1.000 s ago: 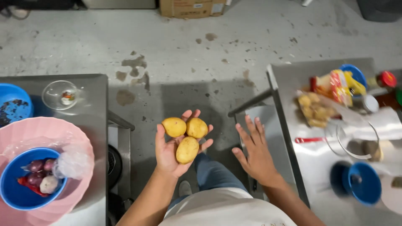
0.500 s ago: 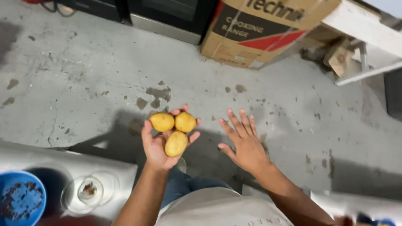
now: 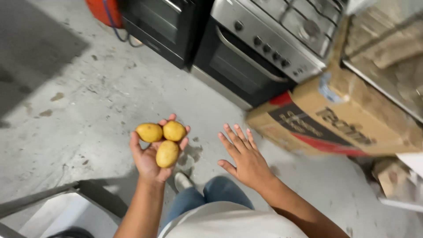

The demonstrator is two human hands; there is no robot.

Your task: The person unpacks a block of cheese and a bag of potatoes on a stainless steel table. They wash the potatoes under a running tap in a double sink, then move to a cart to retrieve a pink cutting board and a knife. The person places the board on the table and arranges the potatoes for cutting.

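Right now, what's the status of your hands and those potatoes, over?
Left hand palm up, cradling three potatoes. Right hand empty, fingers spread, over the concrete floor. Cardboard box and oven ahead.

Left hand (image 3: 152, 154) palm up, cupping three yellow potatoes (image 3: 162, 142): two side by side near the fingers, the third below them on the palm, all touching. Right hand (image 3: 245, 156) empty, palm down, fingers spread, apart from the left. Both over grey concrete floor (image 3: 79, 97), stained in spots. Below the hands: blue jeans (image 3: 211, 196), a pale shoe (image 3: 181, 180). Steel stove (image 3: 269, 39) with knobs and oven door at top; a black oven (image 3: 163, 26) left of it. Cardboard box (image 3: 339, 119) lying just right of the stove. Metal table edge (image 3: 39, 198) at lower left.
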